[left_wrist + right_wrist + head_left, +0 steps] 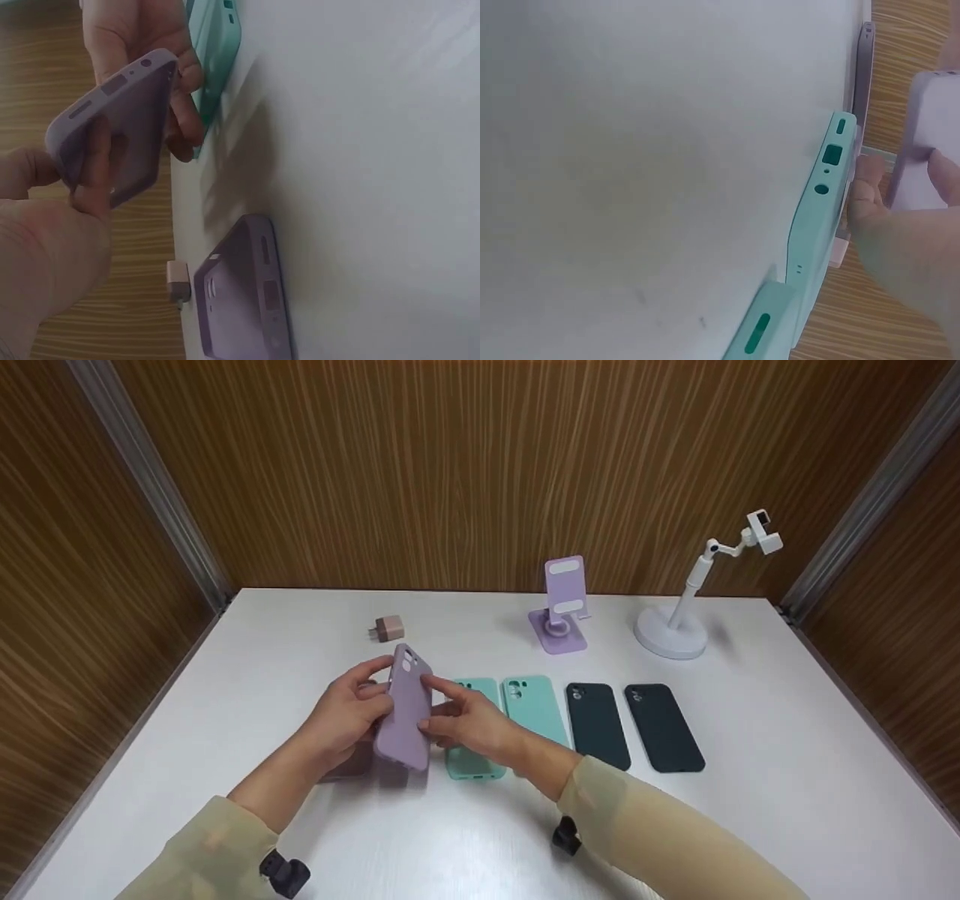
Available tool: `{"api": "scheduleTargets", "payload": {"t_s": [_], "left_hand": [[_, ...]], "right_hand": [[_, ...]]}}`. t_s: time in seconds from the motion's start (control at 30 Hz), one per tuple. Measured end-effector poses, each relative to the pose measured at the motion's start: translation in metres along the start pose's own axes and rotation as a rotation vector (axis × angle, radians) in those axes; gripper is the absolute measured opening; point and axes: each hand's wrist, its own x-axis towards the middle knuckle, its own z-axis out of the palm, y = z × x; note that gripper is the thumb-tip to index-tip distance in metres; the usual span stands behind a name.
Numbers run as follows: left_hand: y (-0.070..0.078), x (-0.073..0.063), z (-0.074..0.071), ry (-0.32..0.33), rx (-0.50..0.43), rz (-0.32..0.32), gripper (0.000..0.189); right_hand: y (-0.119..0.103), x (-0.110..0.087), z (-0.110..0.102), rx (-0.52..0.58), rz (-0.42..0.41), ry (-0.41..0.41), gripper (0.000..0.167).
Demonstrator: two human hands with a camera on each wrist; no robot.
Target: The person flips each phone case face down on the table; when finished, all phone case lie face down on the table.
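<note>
A lilac phone case (409, 720) is held tilted above the table, its back and camera cutouts facing the head camera. My left hand (337, 724) grips it by the left edge, with fingers reaching into its hollow inner side in the left wrist view. At the opposite edge, my right hand (484, 727) pinches it, the thumb (945, 176) against its back. Below the left hand a second purple phone case (240, 300) lies on the table, partly hidden in the head view. Beneath the right hand is a teal phone case (480, 765).
Another teal phone case (536, 705) and two dark phone cases (598, 727) continue the row to the right. Behind them stand a purple phone stand (566, 585) and a white stand with a jointed arm (670, 634). A pink charger plug (390, 628) lies at the back left.
</note>
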Motion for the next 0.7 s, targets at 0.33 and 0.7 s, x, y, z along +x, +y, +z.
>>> {"api": "scheduleTargets", "payload": {"t_s": [0.33,0.7], "left_hand": [[-0.007,-0.001,-0.004,0.029,-0.035,0.011,0.078],[-0.023,0.002,-0.014,0.079,0.077,0.025,0.066]], "right_hand": [[-0.003,0.000,-0.006,-0.009,-0.014,0.065,0.070],[-0.002,0.003,-0.007,-0.017,-0.015,0.136,0.079]]}}
